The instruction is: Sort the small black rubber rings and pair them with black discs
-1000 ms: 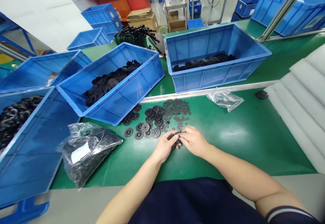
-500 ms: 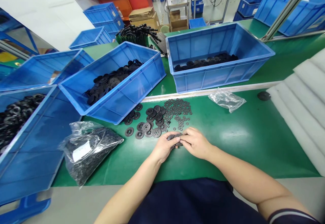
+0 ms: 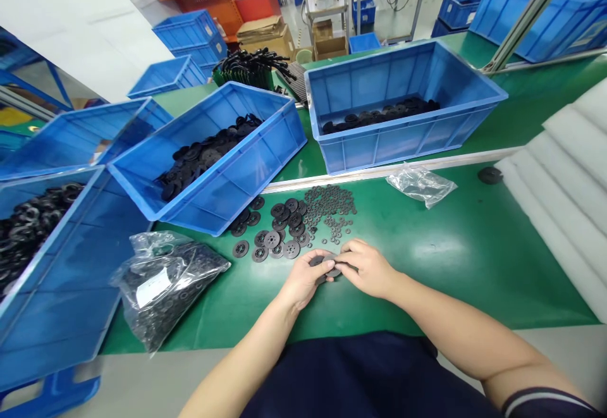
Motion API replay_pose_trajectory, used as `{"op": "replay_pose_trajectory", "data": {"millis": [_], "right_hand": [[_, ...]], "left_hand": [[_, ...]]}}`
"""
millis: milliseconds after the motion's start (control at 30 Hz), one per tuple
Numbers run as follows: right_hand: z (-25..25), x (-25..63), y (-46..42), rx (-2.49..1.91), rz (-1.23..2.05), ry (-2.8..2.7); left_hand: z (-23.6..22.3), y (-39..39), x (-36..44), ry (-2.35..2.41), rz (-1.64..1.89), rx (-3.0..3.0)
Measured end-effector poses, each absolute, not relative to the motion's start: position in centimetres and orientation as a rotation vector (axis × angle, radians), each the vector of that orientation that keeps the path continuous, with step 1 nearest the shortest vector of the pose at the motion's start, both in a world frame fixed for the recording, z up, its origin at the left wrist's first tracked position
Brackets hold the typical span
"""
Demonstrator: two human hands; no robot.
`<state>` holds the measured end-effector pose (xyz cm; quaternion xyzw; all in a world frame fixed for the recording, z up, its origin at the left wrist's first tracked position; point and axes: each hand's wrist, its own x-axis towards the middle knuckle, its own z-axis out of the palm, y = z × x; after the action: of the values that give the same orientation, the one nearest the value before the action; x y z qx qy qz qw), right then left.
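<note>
Black discs (image 3: 334, 269) are gripped in my left hand (image 3: 303, 279), thumb on top, just above the green bench. My right hand (image 3: 365, 269) is closed at the discs' right edge, its thumb and forefinger pinching there. What lies between those fingertips is mostly hidden, though they touch a disc. Beyond my hands lies a loose group of black discs (image 3: 272, 239) with holes around their centres. Beside that group spread many small dark rings (image 3: 332, 200).
A blue bin (image 3: 256, 165) of black discs stands at the left, another blue bin (image 3: 393, 146) behind. A clear bag of black rings (image 3: 175, 291) lies left; a crumpled plastic bag (image 3: 422, 184) and a lone disc (image 3: 490, 175) lie right, near white foam sheets (image 3: 550, 184).
The discs in my hands have tilted slightly, so a flat grey face shows more now. Both hands stay in nearly the same place; the whole view has shifted a little.
</note>
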<state>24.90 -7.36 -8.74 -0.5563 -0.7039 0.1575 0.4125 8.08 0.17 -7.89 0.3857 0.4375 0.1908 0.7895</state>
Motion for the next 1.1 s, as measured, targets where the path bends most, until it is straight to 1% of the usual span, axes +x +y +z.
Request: {"op": "replay_pose_trajectory", "data": {"millis": [200,333,467,667,833,967,1100], "right_hand": [[-10.9,27.2,-6.1,-1.614,0.301,-1.616],[-11.7,27.8,-5.6,-1.701,0.316,-1.597],[-11.8,27.6,-5.5,-1.756,0.269,-1.659],[-11.8,27.4,-5.4,-1.803,0.230,-1.683],[-10.9,27.5,-4.5,-1.973,0.269,-1.719],[-10.5,28.1,-3.7,-2.058,0.331,-1.742],[-10.9,28.4,-3.7,-2.048,0.276,-1.738]], "left_hand": [[-7.1,1.5,7.2,0.948,0.489,0.779],[-7.3,1.9,6.7,0.951,0.514,0.692],[-7.5,1.6,6.6,0.905,0.525,0.743],[-7.0,1.4,6.4,0.931,0.644,0.898],[-7.4,1.4,6.1,0.971,0.762,0.999],[-7.5,1.9,5.7,1.017,0.788,0.977],[-6.4,4.2,4.6,1.069,0.775,0.904]]}}
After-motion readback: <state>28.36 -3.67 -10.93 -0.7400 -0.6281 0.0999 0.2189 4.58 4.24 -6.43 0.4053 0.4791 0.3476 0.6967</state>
